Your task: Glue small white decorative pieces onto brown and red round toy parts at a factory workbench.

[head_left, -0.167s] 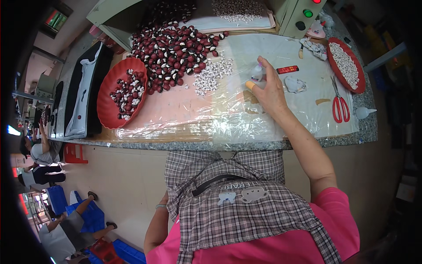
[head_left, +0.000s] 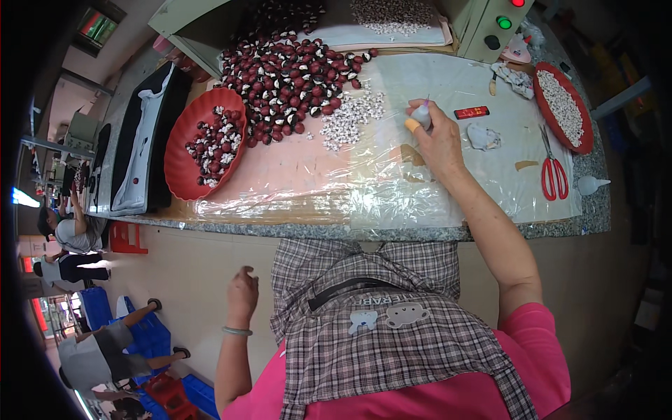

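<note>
1. Through the head camera I have a granite bench (head_left: 595, 218), mostly covered by clear plastic sheeting, its near edge running across the wearer's lap.
2. Toward the bench's far edge, left of centre, spreads a heap of dark red, black and white balls (head_left: 301, 87). A fluted red bowl (head_left: 183, 171) of similar balls and white bits sits near the left end; a second red bowl (head_left: 578, 143), full of small white pieces, sits by the right end.
3. The right hand (head_left: 442, 147) reaches over the bench from the near edge. The left hand (head_left: 243, 290) hangs below that edge, away from everything on the bench, fingers loosely bent; I see nothing in it, but cannot tell how far it is closed.
4. Red-handled scissors (head_left: 553, 178) lie toward the right end, well apart from both hands.
5. The small translucent squeeze bottle (head_left: 421, 115) is in the right hand, right of the loose white pieces (head_left: 346, 122). I judge it light, soft-walled and possibly slick; the body is the place to hold, gently, clear of the thin purple tip (head_left: 428, 99).
6. The grip is closed around that body: yellow-covered thumb (head_left: 413, 125) on the left, fingers wrapping the other side.
</note>
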The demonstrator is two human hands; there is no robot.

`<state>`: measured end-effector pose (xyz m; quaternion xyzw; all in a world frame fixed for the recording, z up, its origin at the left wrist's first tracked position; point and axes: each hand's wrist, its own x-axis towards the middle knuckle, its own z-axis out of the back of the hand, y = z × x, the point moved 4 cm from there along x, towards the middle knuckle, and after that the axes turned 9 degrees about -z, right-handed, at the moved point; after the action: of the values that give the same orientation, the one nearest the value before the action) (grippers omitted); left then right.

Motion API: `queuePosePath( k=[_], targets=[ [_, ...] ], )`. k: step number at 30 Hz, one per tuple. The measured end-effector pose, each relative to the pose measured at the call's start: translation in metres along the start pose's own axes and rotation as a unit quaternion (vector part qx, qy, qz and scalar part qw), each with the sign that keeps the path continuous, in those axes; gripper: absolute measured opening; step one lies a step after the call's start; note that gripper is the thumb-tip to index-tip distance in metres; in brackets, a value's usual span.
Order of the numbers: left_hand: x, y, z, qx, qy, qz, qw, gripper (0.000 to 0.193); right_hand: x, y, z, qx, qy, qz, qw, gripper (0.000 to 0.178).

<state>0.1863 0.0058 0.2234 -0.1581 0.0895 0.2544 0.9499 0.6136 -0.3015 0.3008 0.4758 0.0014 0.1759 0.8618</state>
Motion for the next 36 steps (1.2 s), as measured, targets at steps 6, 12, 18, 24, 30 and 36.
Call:
queuePosePath(
  k=[6,12,18,24,30,36],
  targets=[
    [0.079,-0.161,0.131,-0.772,0.041,-0.175,0.61,0.06,-0.003,0.014,0.007,0.087,0.012,-0.028,0.996,0.036],
    [0.106,-0.192,0.12,-0.821,0.045,-0.195,0.535,0.058,0.0,0.004,0.011,0.155,0.043,-0.031,0.987,0.035],
    [0.139,-0.173,0.105,-0.77,0.008,-0.173,0.614,0.048,-0.014,0.009,0.007,0.232,0.099,-0.033,0.967,0.039],
    [0.176,-0.182,0.129,-0.154,-0.308,-0.328,0.879,0.028,-0.033,0.014,-0.002,0.279,0.082,-0.13,0.948,0.041],
    [0.209,-0.206,0.129,-0.004,-0.312,-0.438,0.843,0.028,-0.032,0.008,0.001,0.272,0.092,-0.116,0.951,0.04],
    [0.222,-0.212,0.132,0.091,-0.294,-0.476,0.824,0.024,-0.034,0.008,-0.001,0.263,0.091,-0.108,0.954,0.04]
  ],
)
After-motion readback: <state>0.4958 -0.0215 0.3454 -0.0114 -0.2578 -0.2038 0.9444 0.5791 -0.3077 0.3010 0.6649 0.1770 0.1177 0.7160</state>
